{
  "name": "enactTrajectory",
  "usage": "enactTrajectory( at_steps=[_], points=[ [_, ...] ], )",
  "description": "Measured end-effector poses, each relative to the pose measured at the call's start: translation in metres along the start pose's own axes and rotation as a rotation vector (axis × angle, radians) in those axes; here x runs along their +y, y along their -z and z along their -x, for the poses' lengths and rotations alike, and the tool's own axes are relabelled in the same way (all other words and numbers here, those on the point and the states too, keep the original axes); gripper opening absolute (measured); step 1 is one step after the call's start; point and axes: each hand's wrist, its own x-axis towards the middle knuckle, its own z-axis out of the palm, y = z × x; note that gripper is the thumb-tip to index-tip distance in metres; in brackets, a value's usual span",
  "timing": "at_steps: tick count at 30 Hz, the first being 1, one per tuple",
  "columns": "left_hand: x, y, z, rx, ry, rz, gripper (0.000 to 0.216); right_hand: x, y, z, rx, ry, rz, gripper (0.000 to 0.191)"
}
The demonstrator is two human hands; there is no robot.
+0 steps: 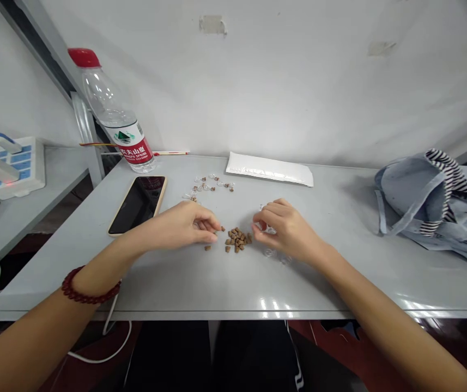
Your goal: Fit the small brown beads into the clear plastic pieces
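Observation:
My left hand [194,224] is just left of a small heap of brown cork stoppers [237,238], its fingers curled and thumb drawn in. One cork [222,228] shows right at its fingertips; whether they grip it is unclear. Another cork [207,247] lies below that hand. On the heap's other side, my right hand [280,226] is closed with thumb and fingers bent together. Small clear glass bottles [269,252] lie under and beside it, partly hidden. What its fingertips hold, if anything, is too small to make out. Farther back lie several tiny corked bottles [204,187].
A phone [138,204] lies left of my left hand, with a tall water bottle [114,109] behind it. A white packet [269,170] rests near the wall. At right is a blue cloth bag [441,201]. A power strip [16,169] is at far left.

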Motion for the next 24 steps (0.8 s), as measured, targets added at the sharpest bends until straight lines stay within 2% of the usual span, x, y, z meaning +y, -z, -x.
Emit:
enactTrajectory(
  at_steps=[2, 5, 8, 17, 21, 24],
  points=[
    [-0.004, 0.006, 0.003, -0.061, 0.013, -0.082, 0.036, 0.006, 0.004, 0.001, -0.062, -0.046, 0.018, 0.017],
    [-0.009, 0.012, 0.006, -0.086, 0.030, -0.187, 0.054, 0.011, 0.006, 0.002, -0.143, -0.091, 0.034, 0.015],
    [-0.011, 0.012, 0.006, -0.110, 0.054, -0.205, 0.062, 0.011, 0.006, 0.001, -0.203, -0.105, 0.044, 0.015],
    [-0.004, -0.022, -0.009, -0.003, -0.120, -0.106, 0.032, 0.009, 0.005, 0.001, -0.243, -0.104, 0.070, 0.017],
    [-0.006, -0.010, -0.006, 0.092, -0.111, -0.060, 0.035, 0.010, 0.005, 0.002, -0.233, -0.111, 0.062, 0.018],
    [-0.011, 0.010, -0.003, 0.251, -0.012, -0.200, 0.031, 0.010, 0.006, 0.001, -0.244, -0.127, 0.075, 0.019]
  ],
)
